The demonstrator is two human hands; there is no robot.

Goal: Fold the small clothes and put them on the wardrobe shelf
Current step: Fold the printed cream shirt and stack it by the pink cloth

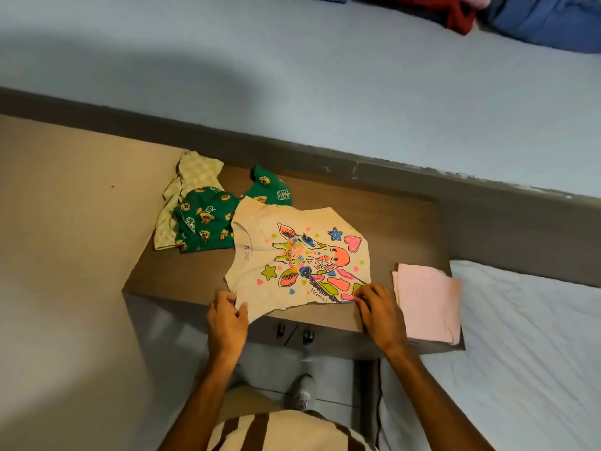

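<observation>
Pinched the giraffe shirt (292,255) by its near edge, left hand (226,320) and right hand (380,312) both gripping cloth; risked dragging it off the tabletop (390,216) or snagging the green garment (205,219) tucked beneath

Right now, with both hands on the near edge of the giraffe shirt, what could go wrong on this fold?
The giraffe shirt overlaps the green printed garment, so lifting it may drag that piece along. The folded pink cloth lies at the table's right edge and already overhangs the front; the right hand works right beside it and might knock it off. The left hand pinches only a corner, so the fold could go skewed.
</observation>
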